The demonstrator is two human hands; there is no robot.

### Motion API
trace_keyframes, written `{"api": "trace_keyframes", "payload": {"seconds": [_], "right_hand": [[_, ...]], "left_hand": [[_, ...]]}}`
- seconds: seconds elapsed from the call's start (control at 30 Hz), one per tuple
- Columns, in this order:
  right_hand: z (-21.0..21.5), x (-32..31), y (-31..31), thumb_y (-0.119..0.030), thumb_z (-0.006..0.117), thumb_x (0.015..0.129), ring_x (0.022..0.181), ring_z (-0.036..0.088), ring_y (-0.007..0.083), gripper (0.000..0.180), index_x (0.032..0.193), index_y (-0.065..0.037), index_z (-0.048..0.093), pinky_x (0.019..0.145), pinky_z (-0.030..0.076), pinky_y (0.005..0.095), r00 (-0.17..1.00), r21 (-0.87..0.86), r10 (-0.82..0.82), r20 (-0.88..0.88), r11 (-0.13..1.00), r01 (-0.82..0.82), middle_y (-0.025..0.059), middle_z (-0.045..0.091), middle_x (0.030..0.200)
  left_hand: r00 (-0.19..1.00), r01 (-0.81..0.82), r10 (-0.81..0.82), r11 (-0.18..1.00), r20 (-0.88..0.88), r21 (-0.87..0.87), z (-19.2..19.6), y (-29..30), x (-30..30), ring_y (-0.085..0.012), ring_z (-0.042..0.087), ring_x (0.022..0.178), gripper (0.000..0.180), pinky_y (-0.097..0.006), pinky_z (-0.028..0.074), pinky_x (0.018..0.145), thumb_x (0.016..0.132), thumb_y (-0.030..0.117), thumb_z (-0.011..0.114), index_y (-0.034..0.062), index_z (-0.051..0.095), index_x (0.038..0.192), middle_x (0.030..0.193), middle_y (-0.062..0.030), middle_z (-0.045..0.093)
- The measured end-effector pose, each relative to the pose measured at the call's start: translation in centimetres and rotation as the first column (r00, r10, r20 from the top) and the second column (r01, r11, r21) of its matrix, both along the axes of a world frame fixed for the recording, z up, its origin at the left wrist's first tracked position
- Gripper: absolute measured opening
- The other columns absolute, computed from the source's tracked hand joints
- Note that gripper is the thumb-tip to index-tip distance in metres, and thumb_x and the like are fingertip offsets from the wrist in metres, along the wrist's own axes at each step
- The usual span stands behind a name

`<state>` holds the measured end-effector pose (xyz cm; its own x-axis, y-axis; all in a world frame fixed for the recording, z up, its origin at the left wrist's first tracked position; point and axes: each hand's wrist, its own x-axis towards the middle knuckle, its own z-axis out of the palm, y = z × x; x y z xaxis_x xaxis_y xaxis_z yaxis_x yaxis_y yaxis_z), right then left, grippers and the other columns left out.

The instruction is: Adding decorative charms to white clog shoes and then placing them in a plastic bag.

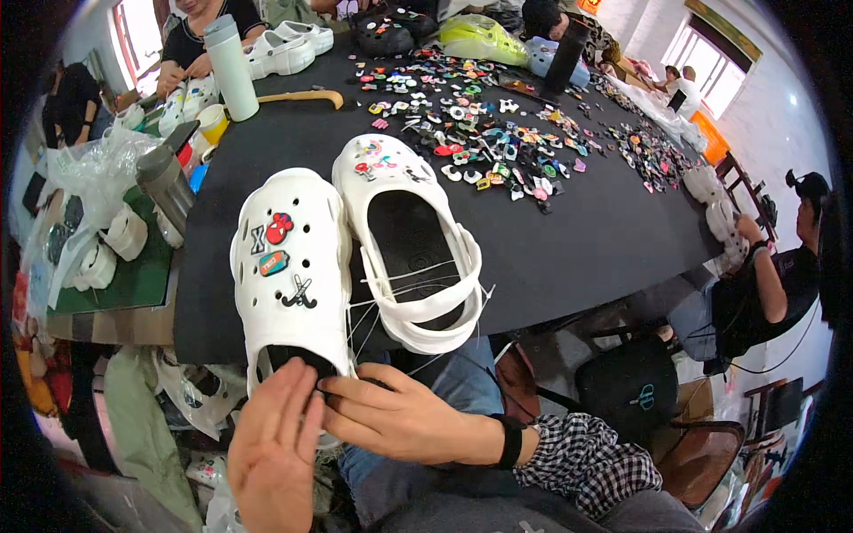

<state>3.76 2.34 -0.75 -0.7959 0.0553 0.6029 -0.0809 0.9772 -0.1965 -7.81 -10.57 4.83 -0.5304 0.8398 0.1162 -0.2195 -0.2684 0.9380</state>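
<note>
A white clog (293, 231) lies at the table's near edge, its toe pointing away, with several charms on its upper. Among these are a red masked-face charm (280, 228), a teal and orange charm (275, 263) and a black crossed-sticks charm (299, 291). My left hand (274, 444) is at the clog's opening with its fingers stretched out. My right hand (404, 417) has its fingers closed at the opening's rim; its fingertips are partly hidden. Touching this clog on the right is a second white clog (395, 178) with charms, and thin clear strands (426, 275) run across its heel strap.
Loose colourful charms (498, 133) are spread over the black table (569, 240). A pale bottle (231, 67), a wooden stick (302, 96) and more white clogs (284, 51) stand farther back. Other people work at the far side and at right (773, 275). A grey tumbler (166, 182) stands left.
</note>
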Motion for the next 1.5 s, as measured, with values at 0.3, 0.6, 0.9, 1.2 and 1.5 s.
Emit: {"api": "trace_keyframes", "payload": {"seconds": [0.3,0.6,0.9,1.2,1.5], "right_hand": [[-2.5,1.4,0.1,-0.018,0.051,0.083,0.119,0.048,0.0217,0.037,0.117,-0.003,0.054,0.099,0.04,0.0392,0.999,0.099,-0.029,-0.023,0.995,0.032,0.0136,0.054,0.123],[1.4,6.4,1.9,-0.014,0.06,0.081,0.11,0.057,0.0269,0.029,0.108,-0.003,0.061,0.092,0.049,0.0382,0.975,-0.117,-0.022,-0.221,0.993,-0.004,0.0138,0.057,0.119],[10.1,9.8,18.3,-0.005,0.059,0.083,0.079,0.064,0.0321,0.012,0.092,0.0,0.066,0.072,0.052,0.0383,0.871,-0.32,-0.475,-0.125,0.85,0.418,0.0161,0.066,0.087],[3.7,8.3,28.0,-0.01,0.058,0.082,0.096,0.061,0.0308,0.018,0.096,-0.004,0.067,0.083,0.049,0.039,0.858,-0.097,-0.486,0.167,0.858,0.504,0.0139,0.064,0.1],[2.1,7.5,28.9,-0.01,0.058,0.083,0.092,0.059,0.0305,0.015,0.095,-0.01,0.067,0.081,0.049,0.0396,0.83,-0.132,-0.492,0.265,0.834,0.536,0.0115,0.059,0.095]], "left_hand": [[0.729,0.12,-0.267,0.956,0.63,0.267,-2.0,4.0,-0.3,-0.0268,0.031,0.133,0.056,-0.038,0.019,0.114,0.09,0.027,0.044,-0.0107,0.036,0.131,0.139,-0.0192,0.038],[0.705,0.023,-0.196,0.967,0.681,0.255,-2.0,5.6,-1.7,-0.0231,0.046,0.122,0.039,-0.039,0.031,0.107,0.095,0.027,0.05,-0.0002,0.05,0.122,0.125,-0.0096,0.053],[0.831,-0.231,-0.005,0.906,0.556,0.355,-0.7,6.2,-1.0,-0.0166,0.055,0.099,0.026,-0.035,0.041,0.093,0.096,0.023,0.05,0.0018,0.055,0.11,0.105,-0.0068,0.061],[0.815,-0.302,0.084,0.906,0.573,0.295,-1.2,8.3,1.9,-0.0197,0.051,0.115,0.038,-0.033,0.037,0.098,0.094,0.016,0.051,0.0006,0.046,0.129,0.128,-0.0087,0.054],[0.77,-0.333,0.136,0.919,0.624,0.211,-0.9,7.9,3.6,-0.0174,0.049,0.117,0.038,-0.032,0.036,0.097,0.094,0.016,0.052,0.0053,0.047,0.13,0.13,-0.0056,0.053]]}}
